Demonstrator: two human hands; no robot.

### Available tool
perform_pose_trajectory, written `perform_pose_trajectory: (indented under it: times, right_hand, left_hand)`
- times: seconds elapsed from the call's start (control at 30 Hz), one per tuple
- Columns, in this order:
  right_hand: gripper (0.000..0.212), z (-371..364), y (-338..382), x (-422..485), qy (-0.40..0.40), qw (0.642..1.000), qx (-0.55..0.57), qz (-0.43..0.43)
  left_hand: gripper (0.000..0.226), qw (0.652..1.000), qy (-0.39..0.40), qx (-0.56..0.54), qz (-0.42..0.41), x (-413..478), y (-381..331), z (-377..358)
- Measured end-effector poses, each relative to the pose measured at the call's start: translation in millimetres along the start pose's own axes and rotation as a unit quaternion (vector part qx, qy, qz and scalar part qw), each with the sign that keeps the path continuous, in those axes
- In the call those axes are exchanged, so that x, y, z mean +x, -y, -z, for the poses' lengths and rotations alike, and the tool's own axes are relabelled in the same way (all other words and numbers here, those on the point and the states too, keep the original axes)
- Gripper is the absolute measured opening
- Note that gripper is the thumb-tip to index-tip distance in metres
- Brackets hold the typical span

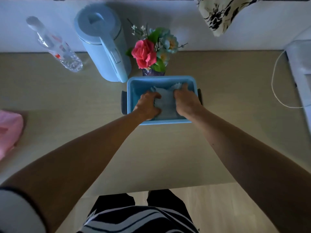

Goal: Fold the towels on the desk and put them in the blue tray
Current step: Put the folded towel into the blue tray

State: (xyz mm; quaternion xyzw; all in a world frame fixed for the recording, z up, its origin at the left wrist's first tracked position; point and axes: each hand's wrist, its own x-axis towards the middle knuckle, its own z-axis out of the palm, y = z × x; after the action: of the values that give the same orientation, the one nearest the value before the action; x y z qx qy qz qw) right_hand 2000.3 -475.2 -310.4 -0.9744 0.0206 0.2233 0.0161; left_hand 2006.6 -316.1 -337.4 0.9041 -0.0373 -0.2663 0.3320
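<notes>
A blue tray (pixel 133 84) with dark side handles sits mid-desk. Inside it lies a folded pale blue towel (pixel 166 101). Both my hands are down in the tray. My left hand (pixel 148 105) has its fingers curled over the towel's left edge. My right hand (pixel 185 102) lies on the towel's right side, its fingertips at the towel's far right corner. A pink towel (pixel 9 130) lies crumpled at the desk's left edge, partly out of view.
Behind the tray stand a vase of flowers (pixel 151 54), a light blue kettle (pixel 104 47) and a clear water bottle (pixel 55 46). A white appliance (pixel 301 68) with a cord (pixel 276 91) sits at the right. A patterned cloth (pixel 218 12) hangs at the back right.
</notes>
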Motion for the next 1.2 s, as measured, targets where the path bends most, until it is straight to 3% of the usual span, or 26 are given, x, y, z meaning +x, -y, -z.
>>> perform_pose_trajectory:
  times: [0.23, 0.3, 0.37, 0.47, 0.57, 0.77, 0.87, 0.97, 1.07, 1.2]
  right_hand:
    - [0.040, -4.6, 5.1, 2.0, -0.069, 0.995, -0.065, 0.010]
    - [0.040, -1.6, 5.7, 4.9, -0.099, 0.986, -0.129, 0.037]
    - [0.037, -1.7, 5.3, 10.6, -0.085, 0.978, -0.173, 0.073]
    - [0.036, -11.2, -0.1, 22.7, -0.032, 0.974, -0.204, 0.089]
    - [0.040, -22.1, -1.4, 31.8, 0.003, 0.974, -0.214, 0.075]
    - [0.045, -36.3, 8.9, 43.8, 0.035, 0.978, -0.196, 0.055]
    - [0.052, -26.1, 8.2, 39.8, 0.057, 0.986, -0.151, 0.045]
    - [0.058, -1.0, 5.2, 24.0, 0.050, 0.998, -0.025, 0.012]
    - [0.057, 19.9, 8.1, -4.0, -0.062, 0.989, 0.137, -0.014]
    - [0.049, 24.4, 36.6, -53.1, -0.231, 0.919, 0.320, 0.008]
  left_hand:
    - [0.077, 0.995, 0.049, 0.081, 0.014, 2.1, -6.4, -0.6]
    - [0.070, 0.990, 0.017, 0.141, 0.007, 2.8, -5.8, 3.1]
    - [0.061, 0.979, -0.022, 0.201, -0.038, 6.3, -6.8, 5.3]
    - [0.064, 0.962, 0.022, 0.251, -0.107, 16.4, -9.3, 1.4]
    - [0.075, 0.943, 0.072, 0.305, -0.116, 27.3, -7.9, -5.7]
    - [0.081, 0.931, 0.077, 0.333, -0.126, 37.5, -1.7, -14.5]
    - [0.077, 0.950, 0.086, 0.282, -0.107, 31.2, -7.2, -5.3]
    - [0.066, 0.985, 0.059, 0.128, -0.103, 9.8, -13.8, 15.7]
    - [0.045, 0.993, -0.024, -0.047, -0.110, -29.6, -9.3, 44.4]
    - [0.031, 0.970, -0.125, -0.180, -0.101, -102.6, 16.5, 77.6]
